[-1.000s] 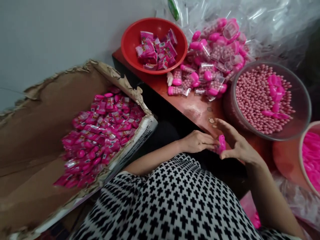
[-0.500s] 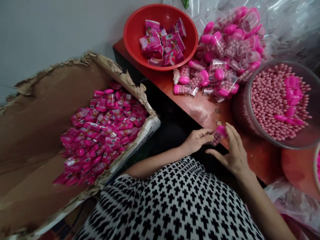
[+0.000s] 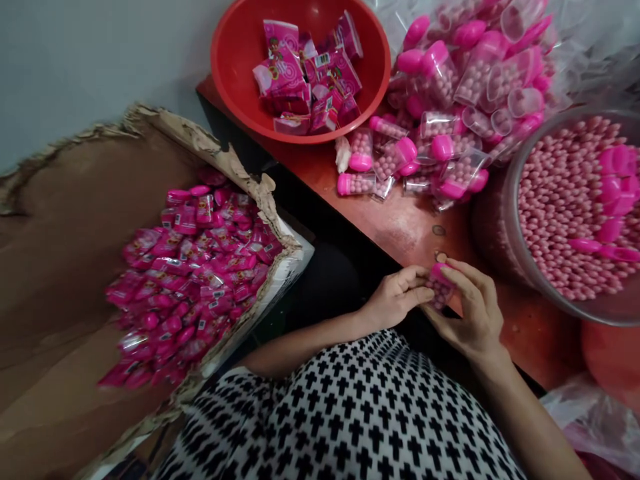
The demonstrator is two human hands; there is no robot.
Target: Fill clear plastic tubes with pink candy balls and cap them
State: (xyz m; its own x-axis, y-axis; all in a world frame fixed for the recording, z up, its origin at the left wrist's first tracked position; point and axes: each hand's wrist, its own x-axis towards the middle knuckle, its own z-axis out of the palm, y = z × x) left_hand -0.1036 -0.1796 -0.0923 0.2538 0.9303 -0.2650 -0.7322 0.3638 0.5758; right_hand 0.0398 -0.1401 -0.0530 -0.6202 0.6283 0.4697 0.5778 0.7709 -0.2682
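A small clear candy jar (image 3: 440, 295) filled with pink balls is between my two hands, over the table's near edge. My left hand (image 3: 400, 293) grips the jar's body from the left, thumb and fingers pinched on it. My right hand (image 3: 473, 310) has its fingers on the pink cap (image 3: 440, 272) and its thumb low by the jar. Part of the jar is hidden by the fingers. Beyond the hands, a pile of filled jars with pink caps (image 3: 445, 143) lies on the orange-red table (image 3: 370, 213).
At right stands a clear tub (image 3: 515, 247) of pink balls with several loose caps. A red bowl (image 3: 225, 73) of pink packets sits at the back. Left of the table is a torn cardboard box (image 3: 65, 267) holding many wrapped pink packs (image 3: 195, 280). A plastic bag (image 3: 595, 413) lies lower right.
My right fingers have closed in on the cap, and the right thumb has moved up to the jar. My left hand keeps its pinch. The view has shifted slightly closer.
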